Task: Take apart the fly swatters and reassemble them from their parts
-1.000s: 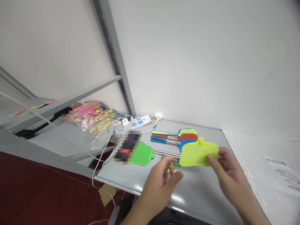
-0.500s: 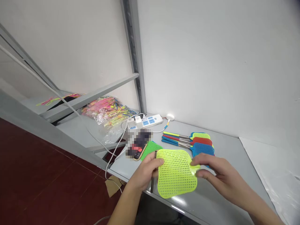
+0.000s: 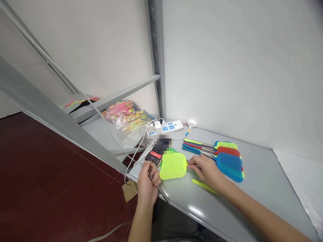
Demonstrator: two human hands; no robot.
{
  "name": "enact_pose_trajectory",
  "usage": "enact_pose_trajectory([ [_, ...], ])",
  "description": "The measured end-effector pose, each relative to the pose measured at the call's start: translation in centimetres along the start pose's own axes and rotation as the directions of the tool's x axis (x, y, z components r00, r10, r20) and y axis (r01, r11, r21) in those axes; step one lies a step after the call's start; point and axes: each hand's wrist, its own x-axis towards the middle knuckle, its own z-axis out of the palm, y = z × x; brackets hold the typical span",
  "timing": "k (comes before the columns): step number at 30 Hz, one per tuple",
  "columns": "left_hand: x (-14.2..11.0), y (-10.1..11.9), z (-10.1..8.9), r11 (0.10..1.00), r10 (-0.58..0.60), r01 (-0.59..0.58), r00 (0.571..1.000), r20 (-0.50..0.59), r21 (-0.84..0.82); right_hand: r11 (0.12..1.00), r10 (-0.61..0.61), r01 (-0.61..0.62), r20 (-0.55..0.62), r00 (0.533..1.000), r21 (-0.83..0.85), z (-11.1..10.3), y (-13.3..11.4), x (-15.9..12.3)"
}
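My right hand [image 3: 207,169] pinches the neck of a yellow-green perforated fly swatter head [image 3: 174,169] low over the near part of the table. My left hand [image 3: 148,183], fingers curled, grips a thin metal rod [image 3: 163,194] that slants past the table's front edge. Below my right hand lies a yellow-green handle [image 3: 203,185], partly covered by the forearm. Several fly swatters [image 3: 228,163] with blue, red and yellow-green heads lie stacked to the right, their handles pointing left. A green swatter head is mostly hidden beneath the yellow-green one.
A phone [image 3: 154,156], partly blurred out, lies left of the swatter head. Behind it are a white power strip [image 3: 176,125] with cables and a round white device [image 3: 191,123]. Bags of colourful cords [image 3: 126,116] sit on the left shelf, beyond a grey metal post [image 3: 158,67].
The yellow-green swatter head has moved left and down toward the phone, with my right hand. My left hand has let go of the head but keeps the rod, now tilted differently.
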Motion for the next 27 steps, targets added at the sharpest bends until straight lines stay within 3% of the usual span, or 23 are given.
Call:
enact_pose_trajectory([
  [5, -0.7, 0.4, -1.0, 0.996, -0.067, 0.070, 0.996, 0.057, -0.059, 0.995, -0.045, 0.045, 0.005, 0.999, -0.089, 1.1, 0.1, 0.5],
  [9, -0.5, 0.4, -0.3, 0.984, -0.062, 0.082, 0.990, 0.125, -0.159, 0.976, -0.097, 0.104, 0.048, 0.994, -0.190, 2.0, 0.1, 0.8],
  [17, -0.4, -0.5, 1.2, 0.963, -0.003, 0.037, 0.992, 0.125, -0.266, 0.921, -0.143, 0.170, 0.101, 0.984, -0.349, 2.7, 0.3, 1.4],
  [23, -0.3, -0.4, 2.9, 0.947, 0.082, -0.036, 0.988, 0.130, -0.319, 0.943, -0.121, 0.149, 0.111, 0.986, -0.296, 1.8, -0.8, 1.2],
  [27, -0.1, -0.8, 5.4, 0.942, 0.166, -0.124, 0.980, 0.111, -0.311, 1.000, 0.004, -0.004, 0.081, 0.997, 0.000, -1.0, -2.6, 0.1],
])
